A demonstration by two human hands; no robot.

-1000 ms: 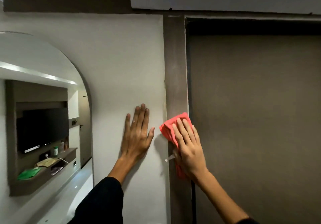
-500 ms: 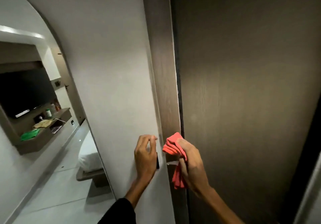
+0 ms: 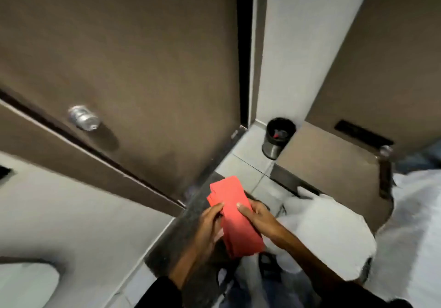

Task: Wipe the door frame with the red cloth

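Left hand: I see my left hand (image 3: 211,221) reaching forward from a black sleeve (image 3: 160,293), its fingers curled shut on the left edge of the folded flat red cloth (image 3: 235,214), thumb on top.
Right hand: my right hand (image 3: 259,219) comes in from the lower right, thumb pressed on the cloth's upper face, the other fingers wrapped under its right edge, so it pinches the cloth too.
Red cloth: held between both hands in front of me, low in the view, above the grey tiled floor (image 3: 245,164) and clear of the brown wooden door frame (image 3: 78,150).
Door: the brown wooden door (image 3: 143,57) fills the upper left, with a round silver metal knob (image 3: 83,117).
Bin: a small black cylindrical waste bin (image 3: 278,138) stands in the floor corner by the white wall (image 3: 298,45); something red and dark lies inside, too blurred for me to name.
Right side: white bedding (image 3: 334,231) lies beside my right arm.
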